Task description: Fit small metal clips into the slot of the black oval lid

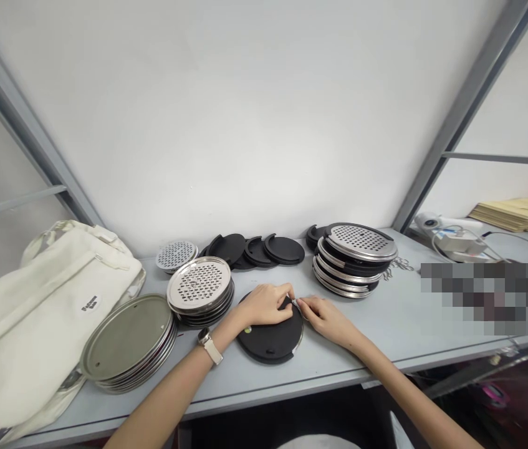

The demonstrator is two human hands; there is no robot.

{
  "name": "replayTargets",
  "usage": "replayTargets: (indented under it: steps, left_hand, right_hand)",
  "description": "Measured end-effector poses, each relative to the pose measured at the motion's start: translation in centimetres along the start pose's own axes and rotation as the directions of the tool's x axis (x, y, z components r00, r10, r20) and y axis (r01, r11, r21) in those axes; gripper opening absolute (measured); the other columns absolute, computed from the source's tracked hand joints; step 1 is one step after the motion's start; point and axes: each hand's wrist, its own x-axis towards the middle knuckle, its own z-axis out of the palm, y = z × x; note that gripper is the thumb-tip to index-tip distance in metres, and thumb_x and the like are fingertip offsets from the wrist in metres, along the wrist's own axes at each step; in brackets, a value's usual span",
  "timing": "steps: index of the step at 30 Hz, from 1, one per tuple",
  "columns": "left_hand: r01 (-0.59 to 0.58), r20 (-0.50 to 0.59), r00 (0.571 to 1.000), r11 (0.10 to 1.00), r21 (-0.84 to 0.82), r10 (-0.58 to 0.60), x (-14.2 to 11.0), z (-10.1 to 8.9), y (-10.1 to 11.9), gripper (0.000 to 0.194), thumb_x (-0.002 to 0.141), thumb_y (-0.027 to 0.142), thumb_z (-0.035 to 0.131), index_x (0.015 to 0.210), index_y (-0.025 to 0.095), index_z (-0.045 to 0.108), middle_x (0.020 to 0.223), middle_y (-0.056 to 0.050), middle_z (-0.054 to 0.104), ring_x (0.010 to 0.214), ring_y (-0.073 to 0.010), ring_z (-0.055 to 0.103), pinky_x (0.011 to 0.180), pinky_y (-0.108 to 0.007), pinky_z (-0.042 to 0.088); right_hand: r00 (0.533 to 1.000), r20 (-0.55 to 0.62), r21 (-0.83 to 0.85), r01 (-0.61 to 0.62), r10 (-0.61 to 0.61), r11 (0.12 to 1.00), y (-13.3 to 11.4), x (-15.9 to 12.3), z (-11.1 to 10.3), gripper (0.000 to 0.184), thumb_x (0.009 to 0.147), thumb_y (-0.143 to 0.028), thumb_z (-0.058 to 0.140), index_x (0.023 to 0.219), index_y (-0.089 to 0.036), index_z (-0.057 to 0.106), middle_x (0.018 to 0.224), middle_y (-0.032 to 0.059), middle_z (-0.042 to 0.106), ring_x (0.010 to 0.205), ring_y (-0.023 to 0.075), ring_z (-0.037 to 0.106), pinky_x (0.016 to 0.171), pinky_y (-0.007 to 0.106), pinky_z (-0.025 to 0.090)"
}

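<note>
A black round cover (270,340) lies on a metal disc on the grey table (385,324), right in front of me. My left hand (266,304), with a watch on its wrist, rests on the cover's far edge with fingers curled and pressed down. My right hand (322,315) pinches a small metal piece at the cover's upper right rim, fingertips meeting those of the left hand. What that piece is I cannot make out.
A stack of plain metal discs (128,343) and a stack of perforated grater discs (199,287) sit to the left. Loose black covers (257,251) lie at the back, a taller mixed stack (355,259) to the right. White cloth bag (34,312) at far left; cables, device at right.
</note>
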Motion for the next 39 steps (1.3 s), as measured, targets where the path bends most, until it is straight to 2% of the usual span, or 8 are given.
replayTargets:
  steps: [5, 10, 16, 20, 25, 30, 35, 39]
  left_hand:
    - [0.081, -0.034, 0.996, 0.987, 0.139, -0.077, 0.0, 0.1, 0.3, 0.019, 0.079, 0.036, 0.053, 0.092, 0.021, 0.052, 0.071, 0.001, 0.06, 0.064, -0.0174, 0.057, 0.059, -0.027, 0.034]
    - [0.036, -0.034, 0.999, 0.976, 0.215, -0.03, -0.1, 0.4, 0.4, 0.016, 0.082, 0.036, 0.05, 0.083, 0.021, 0.054, 0.069, -0.002, 0.062, 0.064, -0.0197, 0.058, 0.059, -0.028, 0.034]
    - [0.057, -0.045, 0.998, 0.969, 0.242, -0.047, -0.2, 0.3, 0.7, 0.018, 0.084, 0.035, 0.047, 0.085, 0.02, 0.057, 0.072, -0.004, 0.065, 0.068, -0.0213, 0.061, 0.063, -0.029, 0.037]
    - [0.017, -0.013, 1.0, 0.971, 0.239, -0.015, -0.2, 0.2, 0.8, 0.018, 0.084, 0.035, 0.047, 0.082, 0.02, 0.058, 0.071, -0.003, 0.065, 0.067, -0.0208, 0.062, 0.061, -0.028, 0.037]
    - [-0.046, -0.015, 0.999, 0.977, 0.207, 0.05, -0.4, 0.3, 1.1, 0.016, 0.083, 0.034, 0.048, 0.082, 0.021, 0.058, 0.071, -0.002, 0.065, 0.064, -0.0188, 0.06, 0.058, -0.027, 0.036]
    - [-0.039, -0.022, 0.999, 0.98, 0.197, 0.044, -0.4, 0.5, 1.2, 0.016, 0.082, 0.035, 0.048, 0.08, 0.021, 0.055, 0.07, -0.001, 0.064, 0.063, -0.0185, 0.059, 0.056, -0.027, 0.034]
    - [0.02, -0.045, 0.999, 0.983, 0.185, -0.012, -0.3, 0.5, 1.2, 0.023, 0.081, 0.039, 0.05, 0.095, 0.021, 0.052, 0.071, -0.001, 0.063, 0.064, -0.0206, 0.06, 0.057, -0.027, 0.035]
    - [0.01, -0.03, 1.0, 0.979, 0.205, -0.004, -0.3, 0.3, 1.3, 0.028, 0.082, 0.039, 0.048, 0.104, 0.022, 0.048, 0.073, -0.001, 0.064, 0.067, -0.0221, 0.062, 0.058, -0.028, 0.036]
  right_hand:
    - [1.0, 0.005, -0.001, -0.003, 0.003, 1.0, -0.2, 0.1, -0.1, 0.046, 0.098, -0.038, 0.027, 0.065, -0.019, 0.053, 0.061, 0.0008, 0.056, 0.063, 0.0162, 0.053, 0.061, 0.027, 0.036]
    - [1.0, 0.005, 0.01, 0.004, -0.004, 1.0, -0.2, 0.1, -0.2, 0.046, 0.098, -0.037, 0.027, 0.068, -0.019, 0.055, 0.064, 0.002, 0.059, 0.065, 0.0169, 0.055, 0.063, 0.027, 0.037]
    - [1.0, 0.0, 0.016, -0.004, 0.004, 1.0, -0.2, 0.1, -0.2, 0.044, 0.098, -0.038, 0.028, 0.072, -0.018, 0.058, 0.068, 0.0031, 0.063, 0.068, 0.0178, 0.057, 0.065, 0.028, 0.038]
    - [1.0, 0.0, 0.011, -0.008, 0.008, 1.0, -0.2, 0.0, -0.2, 0.045, 0.098, -0.038, 0.028, 0.072, -0.018, 0.059, 0.067, 0.0029, 0.062, 0.068, 0.018, 0.057, 0.064, 0.027, 0.039]
    - [1.0, 0.014, 0.027, 0.007, -0.008, 1.0, 0.0, 0.0, -0.1, 0.044, 0.098, -0.037, 0.028, 0.081, -0.017, 0.064, 0.072, 0.0039, 0.064, 0.072, 0.0188, 0.059, 0.068, 0.028, 0.04]
    - [0.999, 0.038, 0.047, 0.022, -0.024, 0.999, -0.2, 0.1, -0.3, 0.044, 0.098, -0.036, 0.028, 0.082, -0.018, 0.064, 0.072, 0.0042, 0.065, 0.071, 0.0188, 0.059, 0.068, 0.028, 0.039]
    - [0.999, 0.044, 0.071, 0.023, -0.026, 0.997, -0.2, 0.0, -0.5, 0.045, 0.098, -0.037, 0.028, 0.076, -0.018, 0.062, 0.069, 0.003, 0.063, 0.069, 0.018, 0.057, 0.067, 0.028, 0.038]
    - [0.998, 0.054, 0.063, 0.012, -0.015, 0.998, -0.1, 0.0, -0.5, 0.046, 0.098, -0.038, 0.027, 0.068, -0.018, 0.057, 0.065, 0.0018, 0.059, 0.066, 0.0167, 0.054, 0.065, 0.027, 0.038]
